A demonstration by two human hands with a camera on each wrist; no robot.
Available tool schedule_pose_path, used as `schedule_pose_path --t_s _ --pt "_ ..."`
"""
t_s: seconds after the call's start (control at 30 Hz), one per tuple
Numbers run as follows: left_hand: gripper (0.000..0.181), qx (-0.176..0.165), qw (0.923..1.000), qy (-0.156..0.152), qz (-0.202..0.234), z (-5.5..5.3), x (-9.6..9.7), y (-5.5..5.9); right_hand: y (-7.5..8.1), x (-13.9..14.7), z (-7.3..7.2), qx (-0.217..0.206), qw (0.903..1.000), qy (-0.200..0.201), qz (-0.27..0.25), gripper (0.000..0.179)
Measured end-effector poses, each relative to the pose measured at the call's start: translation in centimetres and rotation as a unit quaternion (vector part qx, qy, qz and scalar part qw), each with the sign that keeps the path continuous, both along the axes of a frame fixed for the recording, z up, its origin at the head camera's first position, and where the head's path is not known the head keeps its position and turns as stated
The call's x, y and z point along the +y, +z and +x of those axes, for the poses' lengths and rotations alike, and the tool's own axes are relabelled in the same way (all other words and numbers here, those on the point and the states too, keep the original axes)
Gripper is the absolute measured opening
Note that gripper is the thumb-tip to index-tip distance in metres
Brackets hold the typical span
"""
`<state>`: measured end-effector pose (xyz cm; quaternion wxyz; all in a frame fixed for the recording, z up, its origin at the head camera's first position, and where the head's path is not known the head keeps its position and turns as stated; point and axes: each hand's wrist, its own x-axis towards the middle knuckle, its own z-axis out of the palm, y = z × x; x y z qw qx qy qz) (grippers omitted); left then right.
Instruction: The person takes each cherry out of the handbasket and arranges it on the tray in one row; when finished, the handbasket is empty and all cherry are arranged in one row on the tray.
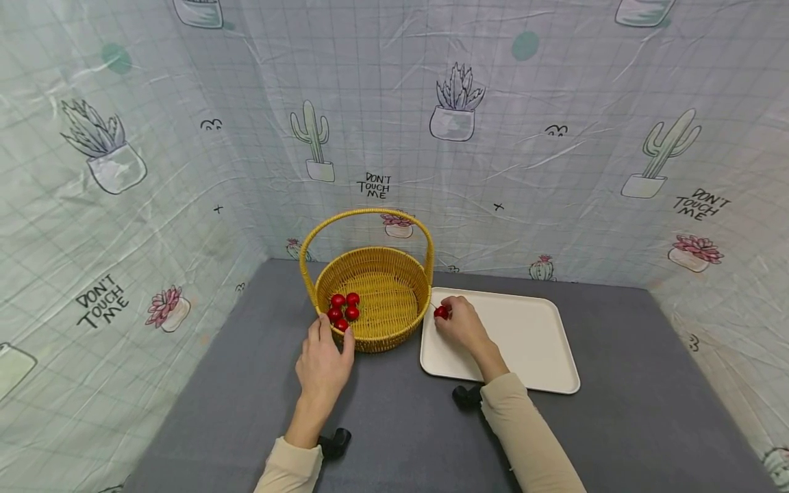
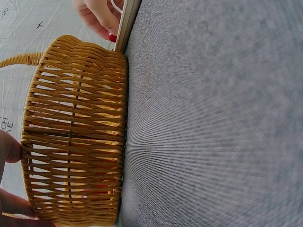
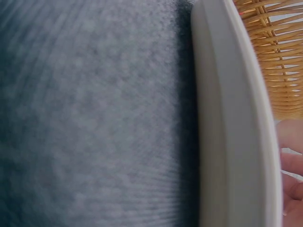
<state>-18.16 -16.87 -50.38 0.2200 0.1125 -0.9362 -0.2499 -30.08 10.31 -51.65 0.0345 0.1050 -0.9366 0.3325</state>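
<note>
A yellow woven basket [image 1: 382, 274] with a tall arched handle stands left of a white tray [image 1: 524, 335]. Several red cherries [image 1: 341, 325] lie in its left side. My left hand [image 1: 323, 366] rests on the basket's front left rim, thumb and fingers spread apart along it. In the left wrist view, fingertips [image 2: 12, 149] touch the rim and outer wall. Over the tray's left end, my right hand [image 1: 464, 325] pinches a red cherry [image 1: 440, 312] between thumb and fingers. The right wrist view shows part of that hand [image 3: 292, 165] behind the tray's raised edge.
A grey cloth [image 1: 394, 424] covers the table. Behind it and at both sides hangs a pale printed curtain [image 1: 493, 171] with cactus drawings. The basket handle [image 1: 366, 212] arches above the basket's opening. Black wrist straps with camera mounts [image 1: 335, 444] are on both wrists.
</note>
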Motion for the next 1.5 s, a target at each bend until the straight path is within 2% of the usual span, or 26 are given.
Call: schedule_pose_path --t_s 0.27,0.5,0.77,1.03,1.23,1.5 --pt "0.069 -0.004 1.0 -0.001 0.003 0.0 0.0 0.0 0.2 0.3 0.1 -0.002 1.0 0.002 -0.001 0.045" --pt "0.07 -0.002 1.0 -0.001 0.0 0.0 0.1 0.0 0.9 0.8 0.1 0.004 1.0 0.004 -0.002 0.049" --pt "0.071 -0.001 1.0 -0.001 -0.002 0.0 0.1 0.0 2.8 0.9 0.4 0.004 0.9998 0.014 -0.015 0.051" --pt "0.07 0.002 1.0 0.001 0.0 -0.1 0.1 -0.1 5.4 0.3 0.9 0.043 0.9982 0.039 -0.011 0.05" --pt "0.071 -0.002 1.0 0.0 -0.001 -0.1 0.2 0.0 7.1 -1.0 1.6 0.047 0.9974 0.051 -0.021 0.052" --pt "0.07 -0.003 1.0 0.003 -0.001 0.0 0.2 0.0 8.4 -3.7 1.6 0.065 0.9947 0.077 -0.019 0.051"
